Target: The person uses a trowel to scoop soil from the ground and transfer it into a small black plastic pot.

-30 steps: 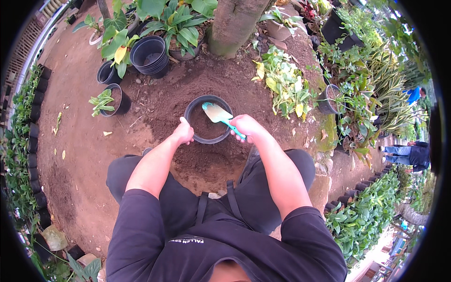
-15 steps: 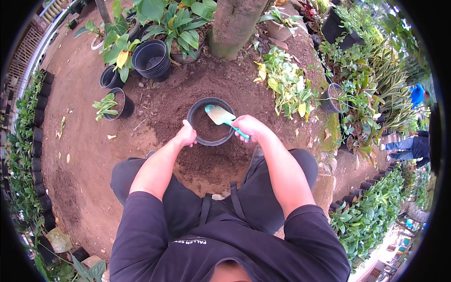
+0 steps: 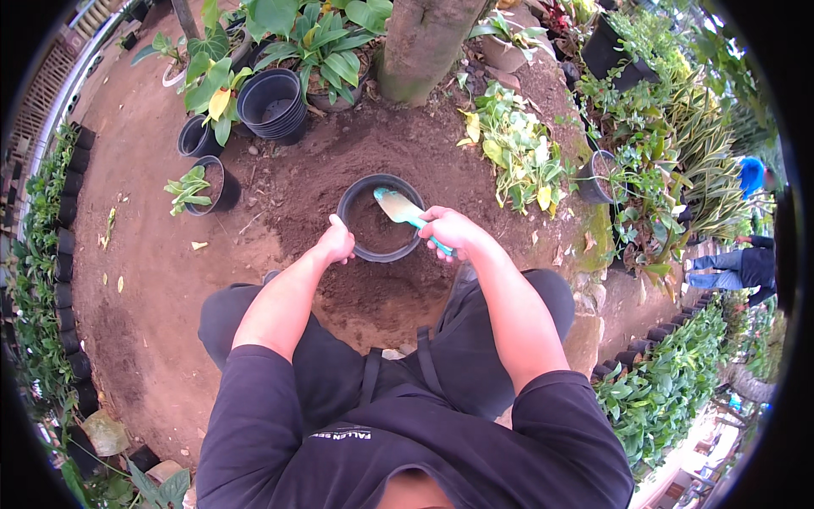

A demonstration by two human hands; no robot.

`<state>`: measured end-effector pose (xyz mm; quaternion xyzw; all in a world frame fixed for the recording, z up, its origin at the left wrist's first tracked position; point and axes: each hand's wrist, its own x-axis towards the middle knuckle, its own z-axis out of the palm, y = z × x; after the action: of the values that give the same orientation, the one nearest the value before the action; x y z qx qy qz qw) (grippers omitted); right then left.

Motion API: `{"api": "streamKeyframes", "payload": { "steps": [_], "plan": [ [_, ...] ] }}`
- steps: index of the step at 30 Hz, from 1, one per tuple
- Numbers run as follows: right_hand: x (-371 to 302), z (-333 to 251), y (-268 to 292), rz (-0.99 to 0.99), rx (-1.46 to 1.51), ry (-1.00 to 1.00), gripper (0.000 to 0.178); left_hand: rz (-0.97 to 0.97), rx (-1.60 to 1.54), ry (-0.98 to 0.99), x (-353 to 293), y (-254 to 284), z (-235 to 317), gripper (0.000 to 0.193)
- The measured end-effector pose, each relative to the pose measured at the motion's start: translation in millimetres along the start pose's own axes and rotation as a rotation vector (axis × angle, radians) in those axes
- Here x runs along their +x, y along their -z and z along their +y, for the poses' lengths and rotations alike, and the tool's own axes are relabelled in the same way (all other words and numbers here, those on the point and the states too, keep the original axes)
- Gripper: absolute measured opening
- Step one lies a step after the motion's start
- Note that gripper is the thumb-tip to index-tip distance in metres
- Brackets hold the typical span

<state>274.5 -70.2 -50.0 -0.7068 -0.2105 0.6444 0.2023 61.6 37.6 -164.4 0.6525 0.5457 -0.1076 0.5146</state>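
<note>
A round black plastic pot (image 3: 343,204) stands on dark loose soil (image 3: 297,199) in front of me, with soil inside it. My left hand (image 3: 338,240) is closed on the pot's near-left rim, thumb up over the edge. In my right hand (image 3: 448,229) is the turquoise handle of a garden trowel (image 3: 397,207). The trowel's soil-smeared blade lies over the pot's opening, its tip pointing to the far left. How much soil the blade carries, I cannot tell.
Stacked black pots (image 3: 273,106) and a small potted plant (image 3: 216,188) stand at the far left. Beyond the pot rises a tree trunk (image 3: 428,51). Uprooted leafy plants (image 3: 517,153) lie on the right. Another person (image 3: 731,267) stands at the far right.
The trowel has shifted slightly to the right and its blade has tilted a little. My left hand keeps its place on the pot's rim.
</note>
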Motion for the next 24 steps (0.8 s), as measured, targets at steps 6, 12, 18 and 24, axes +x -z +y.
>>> {"api": "streamKeyframes", "payload": {
  "steps": [6,12,18,24],
  "plan": [
    [-5.8,-3.3,-0.7,-0.024,0.022,0.018,0.033,0.023,-0.006,-0.013,-0.8,-1.2,0.3,0.038],
    [-3.8,0.0,1.2,-0.054,0.009,-0.016,0.028,0.041,0.018,0.000,-3.0,-2.5,1.2,0.034],
    [-3.0,1.2,-2.4,-0.071,-0.086,-0.052,0.027,0.010,0.014,-0.009,0.2,-0.5,0.9,0.043],
    [-13.0,-5.0,-1.8,-0.018,-0.053,-0.009,0.026,0.061,0.120,0.055,-7.5,0.4,6.9,0.037]
  ]
}}
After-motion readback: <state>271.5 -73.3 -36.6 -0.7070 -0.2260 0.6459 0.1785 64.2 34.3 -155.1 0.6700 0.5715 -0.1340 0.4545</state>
